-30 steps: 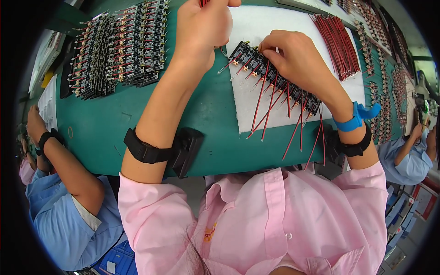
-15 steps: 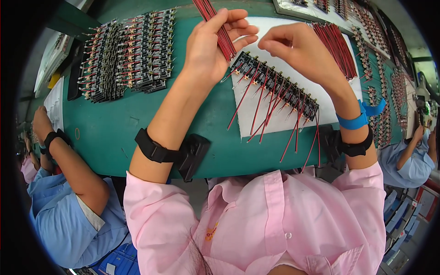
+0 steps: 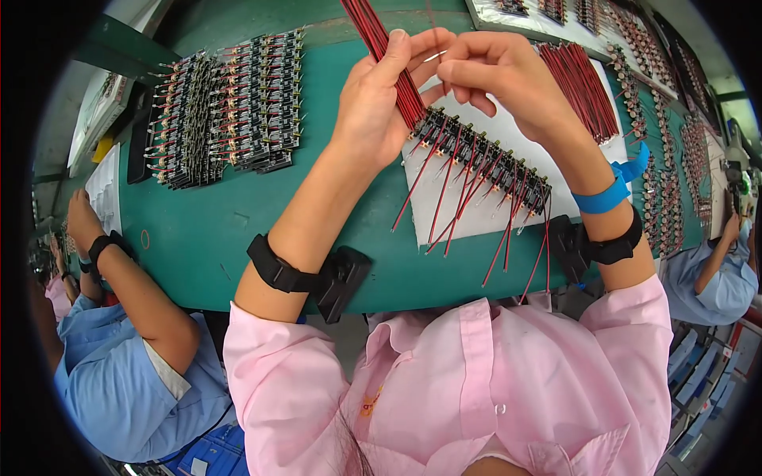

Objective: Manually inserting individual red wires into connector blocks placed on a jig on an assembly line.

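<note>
My left hand [image 3: 373, 111] is closed around a bundle of thin red-and-black wires [image 3: 378, 44], its lower ends reaching down to the boards. Just right of it, my right hand [image 3: 508, 83] pinches a single wire [image 3: 433, 28], which looks thin and blurred as it runs upward. Below both hands, a slanting row of small black circuit boards [image 3: 488, 165] rests on a white sheet [image 3: 423, 214]. Red-and-black wires hang from these boards toward me, some past the table's front edge. A second wire pile [image 3: 579, 87] lies on the sheet beyond my right wrist.
Stacked circuit boards [image 3: 258, 99] stand at the left on the green table [image 3: 190, 246]. More board strips [image 3: 655, 198] run along the right side. Black blocks [image 3: 343, 282] sit by my forearms at the front edge. Co-workers in blue sit at left [image 3: 135, 389] and right [image 3: 706, 278].
My right hand has moved in toward the left hand's fingers and now pinches one wire. The left hand with the bundle has shifted slightly right and down in the picture.
</note>
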The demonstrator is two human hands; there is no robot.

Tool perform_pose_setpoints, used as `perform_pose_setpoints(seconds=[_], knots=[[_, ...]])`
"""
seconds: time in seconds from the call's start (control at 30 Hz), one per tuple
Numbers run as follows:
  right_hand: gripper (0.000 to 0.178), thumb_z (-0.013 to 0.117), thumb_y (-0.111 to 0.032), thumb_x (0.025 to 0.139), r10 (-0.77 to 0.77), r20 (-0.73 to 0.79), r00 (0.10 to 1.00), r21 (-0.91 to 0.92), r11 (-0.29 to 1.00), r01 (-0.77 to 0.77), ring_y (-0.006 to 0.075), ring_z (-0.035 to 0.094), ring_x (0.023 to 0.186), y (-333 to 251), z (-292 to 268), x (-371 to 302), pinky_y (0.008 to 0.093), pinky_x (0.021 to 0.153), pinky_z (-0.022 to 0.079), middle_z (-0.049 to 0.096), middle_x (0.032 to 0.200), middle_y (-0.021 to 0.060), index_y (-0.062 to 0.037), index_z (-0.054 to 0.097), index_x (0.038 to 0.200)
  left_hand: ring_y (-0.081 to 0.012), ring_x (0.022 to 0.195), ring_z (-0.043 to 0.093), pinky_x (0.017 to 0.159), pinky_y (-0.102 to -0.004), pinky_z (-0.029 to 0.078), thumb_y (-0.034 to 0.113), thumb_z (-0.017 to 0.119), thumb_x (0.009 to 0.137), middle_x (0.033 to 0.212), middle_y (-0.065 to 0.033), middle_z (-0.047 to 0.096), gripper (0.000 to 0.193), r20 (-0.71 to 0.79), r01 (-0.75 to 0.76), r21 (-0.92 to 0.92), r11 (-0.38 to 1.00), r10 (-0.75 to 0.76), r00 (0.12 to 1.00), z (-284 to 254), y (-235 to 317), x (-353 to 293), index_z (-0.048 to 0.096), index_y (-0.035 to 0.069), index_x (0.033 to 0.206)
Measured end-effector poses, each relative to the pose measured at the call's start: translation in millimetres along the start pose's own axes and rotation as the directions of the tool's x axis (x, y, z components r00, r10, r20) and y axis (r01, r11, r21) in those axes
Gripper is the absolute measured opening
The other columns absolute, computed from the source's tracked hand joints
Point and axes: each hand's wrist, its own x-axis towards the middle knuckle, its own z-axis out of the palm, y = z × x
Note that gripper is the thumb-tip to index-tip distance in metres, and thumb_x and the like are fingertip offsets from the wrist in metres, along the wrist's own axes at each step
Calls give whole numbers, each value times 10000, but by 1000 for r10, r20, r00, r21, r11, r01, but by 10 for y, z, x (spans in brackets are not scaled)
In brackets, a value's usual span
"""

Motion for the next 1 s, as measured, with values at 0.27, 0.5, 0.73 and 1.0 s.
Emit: perform_pose_setpoints(seconds=[0.27, 0.5, 0.73, 1.0], knots=[[106, 535, -88, 710, 3, -212, 977, 172, 984, 35, 65, 442, 437, 13, 2, 18, 178, 422, 335, 524, 563, 49, 14, 548, 686, -27, 374, 234, 348, -205, 201, 234, 466, 788, 456, 63, 292, 242, 126, 90, 497, 863, -174, 977, -58, 131, -59, 488, 12, 696], [107, 536, -90, 716, -5, -238, 971, 177, 983, 48, 61, 437, 439, 26, 23, 12, 177, 432, 337, 523, 575, 42, 13, 548, 692, -60, 408, 319, 383, -241, 248, 213, 500, 747, 456, 29, 353, 235, 165, -134, 639, 758, 35, 986, -119, 54, 1, 520, -6, 664], [129, 531, -142, 757, -37, -205, 978, 106, 993, 59, 51, 410, 459, 73, 6, -6, 169, 448, 314, 499, 590, 11, -19, 531, 719, -70, 436, 351, 405, -248, 262, 201, 495, 751, 475, 3, 390, 231, 206, -282, 748, 601, 194, 959, -135, 19, 20, 531, -21, 699], [120, 545, -147, 742, -48, -126, 991, -126, 991, 32, 40, 391, 518, 72, -14, -30, 183, 483, 306, 487, 602, -10, -31, 536, 713, -25, 440, 300, 391, -204, 216, 218, 502, 773, 511, 52, 370, 224, 233, -307, 783, 542, 202, 951, -162, -6, 23, 524, -1, 731]])
